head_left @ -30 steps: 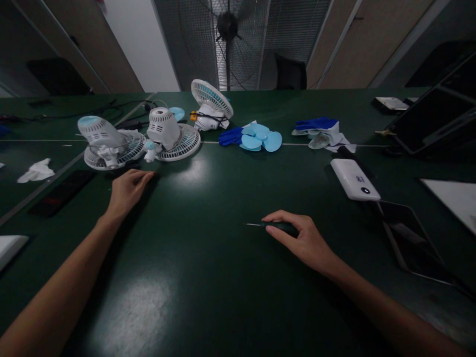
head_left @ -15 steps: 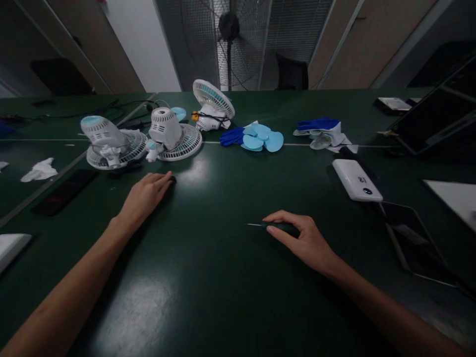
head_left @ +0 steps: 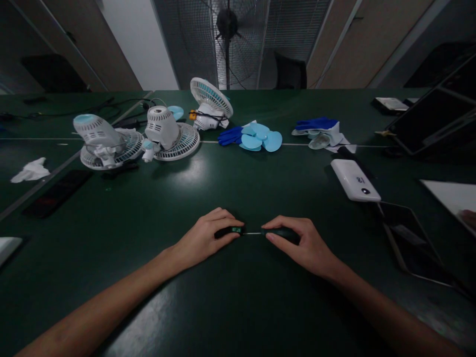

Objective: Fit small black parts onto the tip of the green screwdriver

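My right hand [head_left: 303,243] is closed around the dark handle of a screwdriver [head_left: 253,233], its thin shaft pointing left just above the green table. Facing it, my left hand [head_left: 208,233] pinches a small black block with green marks [head_left: 237,229]. The screwdriver's tip meets the right end of this block; whether it goes inside cannot be made out. Behind my hands lie a light-blue fan blade [head_left: 261,137] and, to the left, two white fan units [head_left: 163,130] resting face down on their grilles.
Another white fan [head_left: 210,106] leans farther back. Gloves [head_left: 322,131] lie at the back right. A white device [head_left: 356,180] and a tablet [head_left: 411,238] are on the right, a dark phone [head_left: 55,193] on the left. Part of another person's hand [head_left: 468,217] shows at the right edge.
My left hand has come right and nearer, bringing the small black block from near the fans to the screwdriver's tip. My right hand has barely moved.
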### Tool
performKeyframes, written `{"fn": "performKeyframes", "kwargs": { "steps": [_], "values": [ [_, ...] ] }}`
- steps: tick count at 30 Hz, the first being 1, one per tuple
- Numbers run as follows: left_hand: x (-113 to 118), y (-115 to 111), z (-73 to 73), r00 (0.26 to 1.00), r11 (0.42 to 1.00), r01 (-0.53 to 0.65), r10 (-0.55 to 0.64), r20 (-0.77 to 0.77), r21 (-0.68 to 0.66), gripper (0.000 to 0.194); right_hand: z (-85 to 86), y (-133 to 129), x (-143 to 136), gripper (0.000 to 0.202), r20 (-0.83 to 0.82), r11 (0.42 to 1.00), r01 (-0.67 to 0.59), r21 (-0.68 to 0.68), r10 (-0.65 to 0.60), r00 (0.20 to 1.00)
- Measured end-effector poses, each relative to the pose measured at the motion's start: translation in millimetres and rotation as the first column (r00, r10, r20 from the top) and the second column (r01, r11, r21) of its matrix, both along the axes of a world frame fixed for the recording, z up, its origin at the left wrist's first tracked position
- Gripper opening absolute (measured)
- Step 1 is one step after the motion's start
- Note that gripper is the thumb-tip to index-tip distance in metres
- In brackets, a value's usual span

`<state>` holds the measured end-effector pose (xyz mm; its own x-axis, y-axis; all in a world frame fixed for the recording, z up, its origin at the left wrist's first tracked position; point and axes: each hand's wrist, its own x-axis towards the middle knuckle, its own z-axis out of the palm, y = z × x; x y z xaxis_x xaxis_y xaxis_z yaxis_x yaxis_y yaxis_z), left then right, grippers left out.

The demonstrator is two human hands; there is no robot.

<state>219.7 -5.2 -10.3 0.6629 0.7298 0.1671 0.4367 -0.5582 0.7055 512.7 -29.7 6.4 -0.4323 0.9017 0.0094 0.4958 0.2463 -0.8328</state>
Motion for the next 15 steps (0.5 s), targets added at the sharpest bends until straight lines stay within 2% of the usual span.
{"fn": "performKeyframes", "kwargs": {
  "steps": [5,15],
  "values": [
    [2.1,0.4,6.8,1.0,0.999,-0.013,0.014,0.007,-0.043,0.025,-1.3,0.7,-3.7,0.018,0.02,0.998,0.008,0.055,-0.009,1.0],
    [3.1,1.1,5.9,0.999,0.998,0.028,-0.026,0.031,-0.06,0.021,-2.6,-1.7,-5.4,0.021,-0.011,0.997,-0.045,0.068,0.046,0.999]
  ]
}}
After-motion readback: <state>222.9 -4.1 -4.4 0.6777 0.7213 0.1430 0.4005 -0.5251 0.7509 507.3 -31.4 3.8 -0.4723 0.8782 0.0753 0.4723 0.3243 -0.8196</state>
